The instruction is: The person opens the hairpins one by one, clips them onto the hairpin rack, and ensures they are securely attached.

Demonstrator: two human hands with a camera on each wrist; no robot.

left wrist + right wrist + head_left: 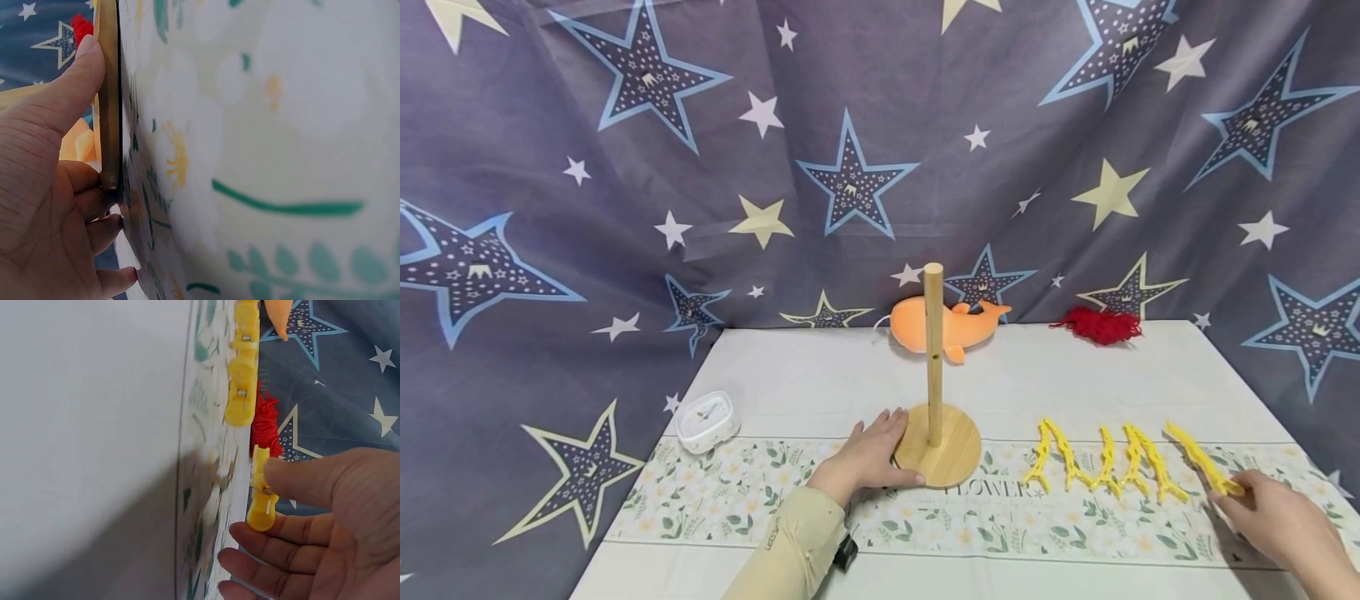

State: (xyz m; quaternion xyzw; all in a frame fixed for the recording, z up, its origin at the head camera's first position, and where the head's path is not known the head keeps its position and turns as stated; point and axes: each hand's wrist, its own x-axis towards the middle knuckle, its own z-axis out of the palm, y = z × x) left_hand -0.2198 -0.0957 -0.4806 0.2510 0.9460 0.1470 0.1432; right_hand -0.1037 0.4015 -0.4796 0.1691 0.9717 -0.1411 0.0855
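Note:
A wooden stand (934, 358), a round base with an upright post, is at the middle of the table. My left hand (865, 457) holds the left edge of its base (951, 467), thumb at the front and fingers round the side. At the right, my right hand (1285, 517) pinches the near end of a yellow clothespin (1197, 458) between thumb and fingers; in the right wrist view the clothespin (262, 515) shows a metal spring. Several other yellow clothespins (1108, 462) lie in a row on the cloth left of that hand.
An orange whale plush (913, 323) lies behind the post. Red yarn (1101, 325) is at the back right. A white square clock-like object (706, 423) stands at the left. A floral runner (730, 492) crosses the white table, and a star-patterned curtain (850, 83) hangs behind.

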